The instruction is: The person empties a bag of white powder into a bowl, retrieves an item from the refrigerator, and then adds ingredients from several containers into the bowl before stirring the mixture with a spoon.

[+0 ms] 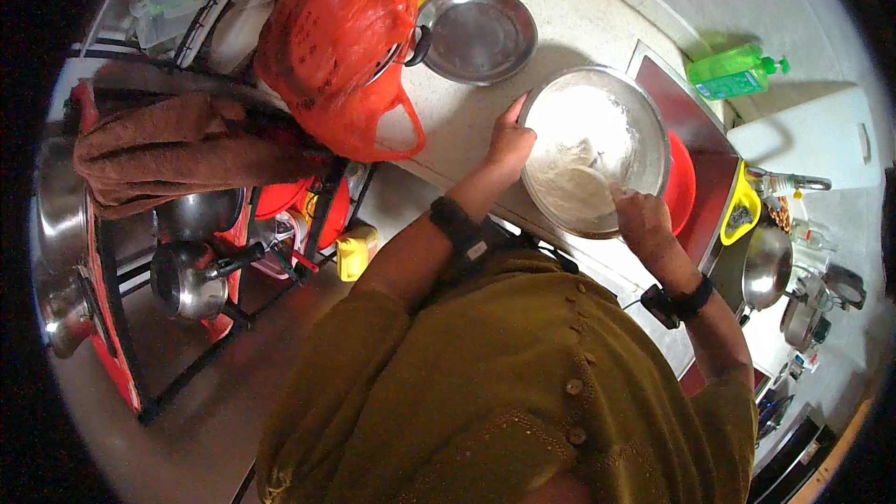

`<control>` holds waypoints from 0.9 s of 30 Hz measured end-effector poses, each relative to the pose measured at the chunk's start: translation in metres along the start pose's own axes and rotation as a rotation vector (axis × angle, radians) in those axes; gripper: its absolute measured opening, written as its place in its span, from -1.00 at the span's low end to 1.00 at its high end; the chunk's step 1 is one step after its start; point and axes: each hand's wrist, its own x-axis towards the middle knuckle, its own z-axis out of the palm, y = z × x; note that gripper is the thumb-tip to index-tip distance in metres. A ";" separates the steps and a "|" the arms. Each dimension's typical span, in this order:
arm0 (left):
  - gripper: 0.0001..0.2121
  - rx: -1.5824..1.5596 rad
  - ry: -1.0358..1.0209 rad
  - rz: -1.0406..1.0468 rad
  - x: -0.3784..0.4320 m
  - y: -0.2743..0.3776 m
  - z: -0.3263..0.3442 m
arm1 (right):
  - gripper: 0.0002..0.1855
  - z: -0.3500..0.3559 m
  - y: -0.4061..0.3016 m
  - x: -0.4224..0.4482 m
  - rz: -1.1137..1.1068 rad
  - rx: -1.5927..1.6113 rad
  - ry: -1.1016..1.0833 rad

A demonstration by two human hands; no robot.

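Observation:
A round metal basin (633, 147) with white flour (581, 108) in it is in front of me, tilted near the sink. My left hand (512, 138) grips its rim on the left side. My right hand (640, 217) is at the lower right of the basin, its fingers closed at the end of a pale utensil, seemingly a spoon or scoop (588, 185), whose head rests in the flour. The right fingertips are partly hidden, and so is the handle.
A red plastic bag (336, 49) and a metal plate (479, 35) lie on the counter to the left. A red basin (680, 182) sits in the sink (717, 175) beyond the flour basin. Green soap bottles (731, 73) and a white board (812, 136) stand behind.

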 end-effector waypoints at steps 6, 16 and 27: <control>-0.38 0.080 0.005 0.023 0.007 -0.011 -0.005 | -0.59 -0.012 0.016 0.053 -0.050 0.253 0.638; -0.42 0.028 0.032 -0.019 -0.004 0.013 0.007 | -0.53 0.005 0.009 -0.033 -0.166 0.136 0.426; -0.39 0.125 -0.001 -0.022 0.006 0.003 0.001 | -0.68 0.000 0.027 0.006 0.004 0.152 0.346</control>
